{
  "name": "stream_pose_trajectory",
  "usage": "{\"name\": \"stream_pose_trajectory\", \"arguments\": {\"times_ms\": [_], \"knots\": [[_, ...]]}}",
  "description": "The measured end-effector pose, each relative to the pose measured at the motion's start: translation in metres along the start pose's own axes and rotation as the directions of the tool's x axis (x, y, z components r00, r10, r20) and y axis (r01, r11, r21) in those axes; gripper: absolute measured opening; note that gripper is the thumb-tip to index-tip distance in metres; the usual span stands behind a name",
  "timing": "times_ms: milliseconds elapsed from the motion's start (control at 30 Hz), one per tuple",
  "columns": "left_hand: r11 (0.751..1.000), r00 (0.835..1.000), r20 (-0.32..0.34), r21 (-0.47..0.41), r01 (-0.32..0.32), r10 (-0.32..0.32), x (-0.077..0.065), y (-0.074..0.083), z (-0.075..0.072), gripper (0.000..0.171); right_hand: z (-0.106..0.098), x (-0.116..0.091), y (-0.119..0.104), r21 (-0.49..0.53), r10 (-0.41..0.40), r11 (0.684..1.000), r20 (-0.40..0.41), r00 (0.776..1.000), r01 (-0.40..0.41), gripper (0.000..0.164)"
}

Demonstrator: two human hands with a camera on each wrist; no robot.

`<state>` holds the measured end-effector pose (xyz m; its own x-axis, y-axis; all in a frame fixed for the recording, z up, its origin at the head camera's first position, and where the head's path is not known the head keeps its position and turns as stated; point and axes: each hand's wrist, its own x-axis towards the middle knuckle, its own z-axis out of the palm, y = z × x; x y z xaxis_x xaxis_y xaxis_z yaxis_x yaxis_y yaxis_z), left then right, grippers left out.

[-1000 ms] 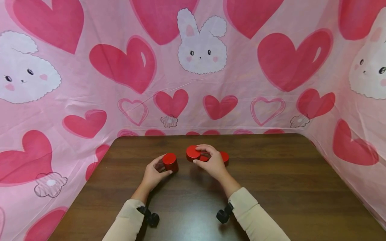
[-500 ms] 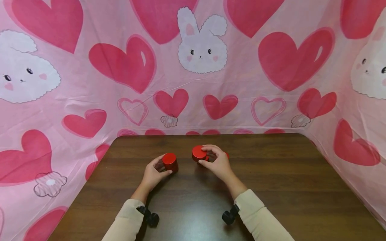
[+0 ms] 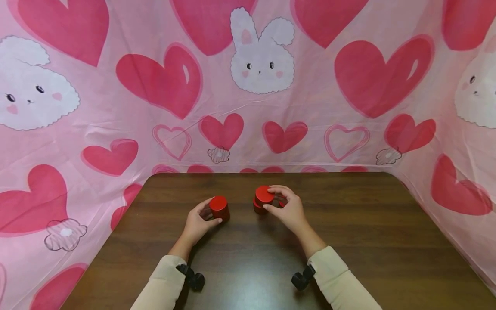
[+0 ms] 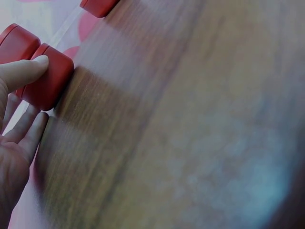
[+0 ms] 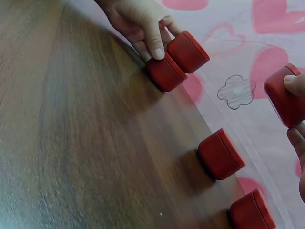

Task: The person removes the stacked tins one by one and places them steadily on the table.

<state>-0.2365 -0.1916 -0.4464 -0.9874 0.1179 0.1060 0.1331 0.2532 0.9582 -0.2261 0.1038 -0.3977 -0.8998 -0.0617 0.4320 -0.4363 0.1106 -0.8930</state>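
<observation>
My left hand (image 3: pixel 196 227) holds a stack of two small red round tins (image 3: pixel 220 210) on the table. In the left wrist view its thumb lies on the lower tin (image 4: pixel 53 81); the upper tin (image 4: pixel 16 45) sits on top of it. My right hand (image 3: pixel 289 211) grips another red tin (image 3: pixel 264 193) by its sides, raised off the table. Below and behind that tin stands a red tin (image 3: pixel 257 208), partly covered in the head view. One more tin (image 5: pixel 251 213) stands beside it in the right wrist view, mostly hidden by my right hand in the head view.
The dark wooden table (image 3: pixel 240 258) has its far edge just beyond the tins. Pink cloth (image 3: pixel 217 99) printed with hearts and rabbits hangs behind it and along both sides. Black wrist cameras (image 3: pixel 195 280) are strapped over both sleeves.
My right hand has moved to the right with its tin, away from the stack and over toward the standing tins. My left hand has stayed on the stack.
</observation>
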Motion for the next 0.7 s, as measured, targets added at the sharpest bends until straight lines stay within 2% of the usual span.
{"name": "stream_pose_trajectory", "arguments": {"times_ms": [300, 433, 700], "knots": [[1.0, 1.0, 0.0, 0.008, 0.009, -0.009, -0.001, 0.004, 0.0, 0.071, -0.011, -0.003, -0.002, -0.04, 0.018, 0.999, -0.022, 1.0, -0.019, 0.039], [1.0, 1.0, -0.005, 0.009, 0.017, -0.017, 0.0, 0.002, 0.0, 0.071, -0.014, -0.004, -0.001, -0.047, 0.001, 0.999, -0.027, 1.0, -0.002, 0.041], [1.0, 1.0, -0.02, 0.005, 0.016, -0.016, 0.011, -0.031, 0.0, 0.074, -0.023, -0.004, -0.003, -0.038, -0.028, 0.999, -0.027, 0.999, 0.027, 0.04]]}}
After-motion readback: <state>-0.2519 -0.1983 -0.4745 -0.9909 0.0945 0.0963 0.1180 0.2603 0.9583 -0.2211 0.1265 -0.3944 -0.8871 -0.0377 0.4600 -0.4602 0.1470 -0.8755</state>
